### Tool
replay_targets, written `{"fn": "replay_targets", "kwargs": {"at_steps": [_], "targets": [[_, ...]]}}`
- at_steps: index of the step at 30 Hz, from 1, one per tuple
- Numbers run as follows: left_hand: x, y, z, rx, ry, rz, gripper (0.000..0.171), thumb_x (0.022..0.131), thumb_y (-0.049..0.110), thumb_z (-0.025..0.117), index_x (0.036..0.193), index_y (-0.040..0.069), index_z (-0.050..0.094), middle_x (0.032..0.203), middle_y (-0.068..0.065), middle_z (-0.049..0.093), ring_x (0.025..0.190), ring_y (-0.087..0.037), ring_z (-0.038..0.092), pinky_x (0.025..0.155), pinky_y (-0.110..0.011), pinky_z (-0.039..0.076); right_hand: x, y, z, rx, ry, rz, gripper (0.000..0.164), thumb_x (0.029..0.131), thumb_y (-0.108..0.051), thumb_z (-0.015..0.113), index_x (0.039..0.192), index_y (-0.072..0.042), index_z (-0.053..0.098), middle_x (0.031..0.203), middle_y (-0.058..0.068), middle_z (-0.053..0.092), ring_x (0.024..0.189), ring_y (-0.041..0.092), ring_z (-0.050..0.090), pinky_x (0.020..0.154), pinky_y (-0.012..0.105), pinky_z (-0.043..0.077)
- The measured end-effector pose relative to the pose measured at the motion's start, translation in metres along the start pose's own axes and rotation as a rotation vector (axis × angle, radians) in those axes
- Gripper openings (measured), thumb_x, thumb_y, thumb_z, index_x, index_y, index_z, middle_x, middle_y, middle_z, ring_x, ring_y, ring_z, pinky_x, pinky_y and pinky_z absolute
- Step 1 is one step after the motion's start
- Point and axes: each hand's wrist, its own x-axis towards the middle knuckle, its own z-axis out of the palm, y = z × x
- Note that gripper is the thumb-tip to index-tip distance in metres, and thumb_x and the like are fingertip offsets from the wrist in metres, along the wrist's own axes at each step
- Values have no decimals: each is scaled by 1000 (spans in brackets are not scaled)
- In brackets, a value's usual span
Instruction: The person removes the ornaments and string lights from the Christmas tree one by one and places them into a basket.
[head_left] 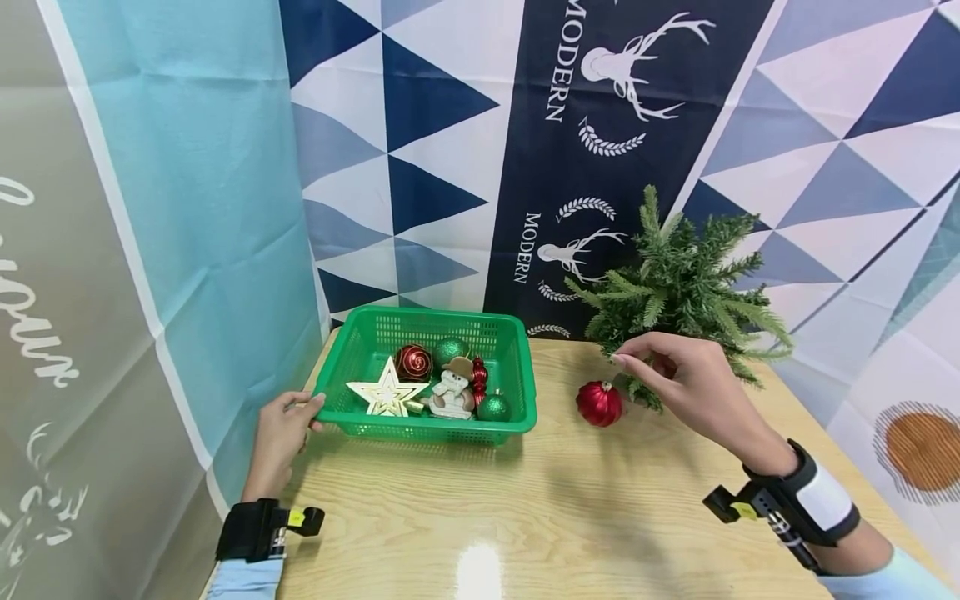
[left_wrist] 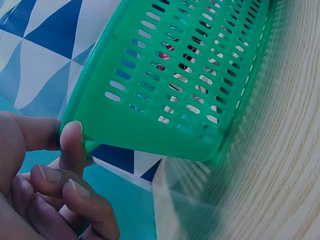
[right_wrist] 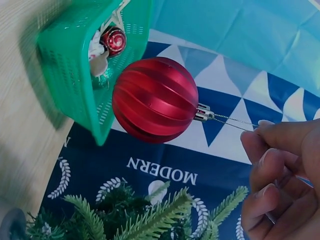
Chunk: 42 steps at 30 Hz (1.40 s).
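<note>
My right hand (head_left: 686, 379) pinches the thin string of a red ridged Christmas ball (head_left: 599, 404). The ball (right_wrist: 156, 100) hangs below the fingertips by its silver cap, in front of the small green Christmas tree (head_left: 675, 283). At the left, my left hand (head_left: 283, 429) grips the near left corner of the green plastic basket (head_left: 438, 427), thumb and finger on its rim in the left wrist view. Inside the basket lie a gold star (head_left: 387, 390), a snowman figure (head_left: 453, 390), a dark red swirled ball (head_left: 413, 363) and green glitter balls (head_left: 452, 350).
A red beaded ornament (head_left: 479, 379) stands beside the snowman in the basket. The wooden table (head_left: 420, 517) meets patterned cloth hangings (head_left: 442, 167) at the back and left. Each wrist wears a black camera strap (head_left: 806, 500).
</note>
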Motion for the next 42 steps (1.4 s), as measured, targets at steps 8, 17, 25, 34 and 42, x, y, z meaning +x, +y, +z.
{"fn": "replay_targets", "kwargs": {"at_steps": [8,17,25,34,42], "targets": [[1,1,0,-6,2,-11,47,108,33,59,142,3,51,83,-14,69,46,-13,32,52,-39,37,4,-2,7,13,8,-8,26,92,-5,78,101,-30,75,60,-16,46,48,3,36,50,19,29],[1,1,2,0,-4,-5,46,107,33,59,141,2,52,83,-14,70,46,-13,32,52,-39,38,7,-5,11,49,13,-6,27,91,-4,79,102,-28,76,61,-16,47,50,4,36,53,22,28],[1,3,1,-3,-5,-13,47,107,33,60,141,2,52,82,-13,70,45,-13,32,51,-38,37,14,-7,16,53,14,-20,24,91,-5,80,101,-27,77,61,-15,47,49,4,37,52,19,29],[2,2,1,-9,1,-12,46,107,32,60,140,0,52,80,-12,70,45,-12,33,51,-37,38,19,-9,23,72,1,-25,23,91,-3,79,101,-24,77,59,-16,46,48,3,38,50,18,31],[2,2,1,-15,8,-17,45,107,31,60,140,1,53,80,-13,70,45,-12,33,51,-36,38,23,-13,28,70,-5,-34,23,91,-2,79,101,-23,78,63,-17,48,51,4,39,52,19,31]]}}
